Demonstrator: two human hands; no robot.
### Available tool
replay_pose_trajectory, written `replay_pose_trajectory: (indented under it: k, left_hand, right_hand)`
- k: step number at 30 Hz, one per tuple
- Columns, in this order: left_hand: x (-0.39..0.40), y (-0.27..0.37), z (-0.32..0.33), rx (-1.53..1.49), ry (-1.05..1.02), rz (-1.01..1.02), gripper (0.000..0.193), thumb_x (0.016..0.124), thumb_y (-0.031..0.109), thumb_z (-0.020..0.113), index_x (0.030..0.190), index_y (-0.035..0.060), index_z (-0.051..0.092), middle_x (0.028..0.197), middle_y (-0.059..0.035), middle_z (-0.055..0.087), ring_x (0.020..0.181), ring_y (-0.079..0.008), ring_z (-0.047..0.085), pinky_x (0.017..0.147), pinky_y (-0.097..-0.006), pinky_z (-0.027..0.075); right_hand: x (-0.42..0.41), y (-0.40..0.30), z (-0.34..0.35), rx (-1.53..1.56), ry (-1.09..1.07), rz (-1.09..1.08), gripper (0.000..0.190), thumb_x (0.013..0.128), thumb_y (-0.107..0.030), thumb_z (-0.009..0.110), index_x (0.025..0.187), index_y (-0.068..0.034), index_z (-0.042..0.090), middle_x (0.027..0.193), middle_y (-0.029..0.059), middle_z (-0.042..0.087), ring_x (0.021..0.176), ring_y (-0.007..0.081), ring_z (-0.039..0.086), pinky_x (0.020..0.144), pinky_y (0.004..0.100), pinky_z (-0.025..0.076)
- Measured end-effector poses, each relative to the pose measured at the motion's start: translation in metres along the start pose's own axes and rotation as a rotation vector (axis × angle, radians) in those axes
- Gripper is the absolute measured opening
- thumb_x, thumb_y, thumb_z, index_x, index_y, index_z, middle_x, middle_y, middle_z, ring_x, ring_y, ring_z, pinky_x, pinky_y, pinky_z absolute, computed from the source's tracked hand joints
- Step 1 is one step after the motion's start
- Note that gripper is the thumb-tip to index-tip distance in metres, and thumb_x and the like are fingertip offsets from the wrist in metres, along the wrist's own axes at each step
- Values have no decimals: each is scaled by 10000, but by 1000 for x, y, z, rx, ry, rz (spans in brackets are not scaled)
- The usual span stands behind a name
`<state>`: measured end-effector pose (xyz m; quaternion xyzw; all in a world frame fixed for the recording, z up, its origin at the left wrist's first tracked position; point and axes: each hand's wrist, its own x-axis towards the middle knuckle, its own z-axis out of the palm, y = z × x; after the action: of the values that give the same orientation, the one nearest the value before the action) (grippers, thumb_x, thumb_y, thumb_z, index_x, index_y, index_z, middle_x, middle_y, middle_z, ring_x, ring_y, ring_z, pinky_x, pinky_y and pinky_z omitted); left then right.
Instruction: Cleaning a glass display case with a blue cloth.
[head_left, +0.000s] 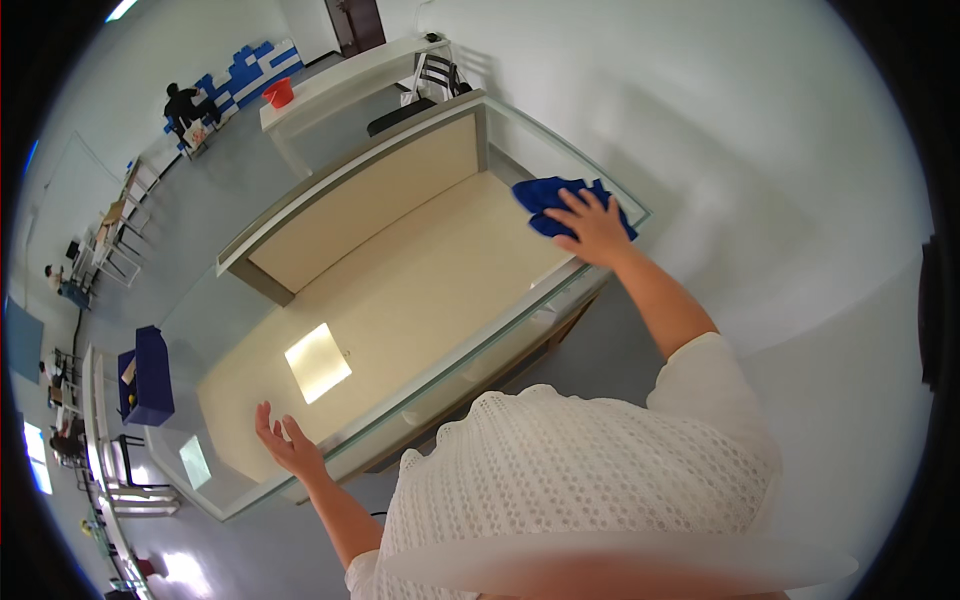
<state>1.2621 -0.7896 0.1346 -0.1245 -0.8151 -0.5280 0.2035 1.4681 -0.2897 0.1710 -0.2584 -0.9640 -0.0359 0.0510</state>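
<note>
Before me stands a display case with a clear glass top (397, 360) and a cream-coloured base inside. Near the case's far right corner, my right hand (596, 229) lies with its fingers spread on a bunched dark blue cloth (547, 196), pressing it against the glass. My left hand (289, 446) is at the near left edge of the glass, its fingers apart and holding nothing. Whether it touches the glass I cannot tell. Light reflections show on the glass between the hands.
A white wall (750, 187) runs close along the right. Behind the case are a dark chair (439, 73) and a white counter (337, 82) with a red bucket (278, 93). A dark blue bin (154, 375) stands at left. People sit farther off, one in black (184, 105).
</note>
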Motion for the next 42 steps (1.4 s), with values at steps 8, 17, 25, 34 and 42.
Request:
replay_pose_trajectory:
  k: [8,17,25,34,42]
  left_hand:
    - [-5,6,6,-13,4,23,401,871,114,515,1259,36,447,1245,-109,518,1153,-229,479,948,-373,364]
    - [-10,19,2,-87,-67,24,386,852,77,521,1232,41,464,1219,-98,528,1146,-224,483,954,-370,364]
    - [-9,22,-3,-178,-151,115,269,833,75,539,1096,22,559,1066,-104,618,995,-228,569,862,-336,427]
    - [-13,28,-8,-301,-324,290,107,823,33,533,896,19,611,811,-100,644,732,-230,605,630,-310,487]
    - [-17,16,-10,-338,-341,344,164,868,116,498,834,8,617,622,-71,573,525,-170,543,502,-277,415]
  right_hand:
    - [13,45,4,-31,-34,299,697,805,-647,464,1408,-365,258,1495,155,155,1350,430,150,1013,660,138]
    - [20,13,8,36,-53,204,625,853,-629,393,1408,-384,240,1479,173,203,1331,437,213,993,685,160]
    - [35,-82,1,85,-46,49,582,849,-615,421,1368,-361,350,1470,198,203,1331,450,196,984,695,156]
    - [59,-283,-5,162,-37,-482,546,858,-562,435,1352,-334,388,1460,212,212,1318,461,201,981,698,147]
    - [35,-453,-20,290,-57,-1005,496,871,-532,424,1319,-323,456,1455,195,247,1315,435,224,992,675,148]
